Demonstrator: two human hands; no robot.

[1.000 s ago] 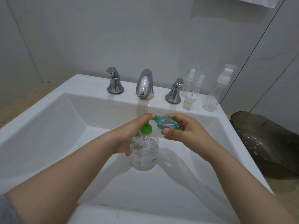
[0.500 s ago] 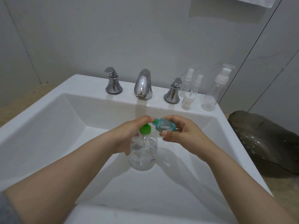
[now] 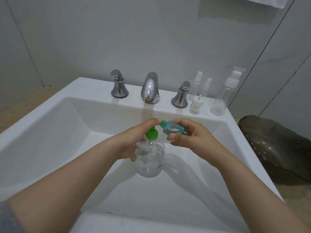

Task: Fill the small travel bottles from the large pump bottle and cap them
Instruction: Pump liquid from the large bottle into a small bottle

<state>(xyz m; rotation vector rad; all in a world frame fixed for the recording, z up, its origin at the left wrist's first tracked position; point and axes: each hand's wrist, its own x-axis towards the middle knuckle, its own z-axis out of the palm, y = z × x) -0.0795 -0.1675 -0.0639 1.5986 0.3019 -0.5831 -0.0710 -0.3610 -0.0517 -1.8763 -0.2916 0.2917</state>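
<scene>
Leftmost, a grey sleeve [image 3: 6, 217] edges the lower corner, well down-left of the faucet spout [image 3: 150, 88]. Left tap handle [image 3: 119, 84] stands on the white sink [image 3: 50, 125] ledge just left of the spout. Below the spout, over the basin, the left hand [image 3: 134, 142] wraps the large pump bottle [image 3: 149, 158] from its left side, fingers curled around the clear body, thumb tip pressed near the top beside the green pump head [image 3: 152, 133]. Bottle stands upright in the basin, clear liquid inside. Directly below the spout and touching the left thumb tip, the small travel bottle [image 3: 172, 129], teal and see-through, lies tilted nearly sideways, its uncapped threaded neck pointing left at the pump head. Right hand [image 3: 190, 137], below-right of the spout, closes on this small bottle, fingers over the top and thumb underneath. Right tap handle [image 3: 181, 95] sits just right of the spout. Further right on the ledge, two thin clear spray bottles [image 3: 196, 86], a small white cap piece [image 3: 196, 105] in front of them, then a taller clear pump bottle [image 3: 225, 93] at the ledge corner. Far right of the spout, off the sink, a dark glassy dish [image 3: 276, 148].
</scene>
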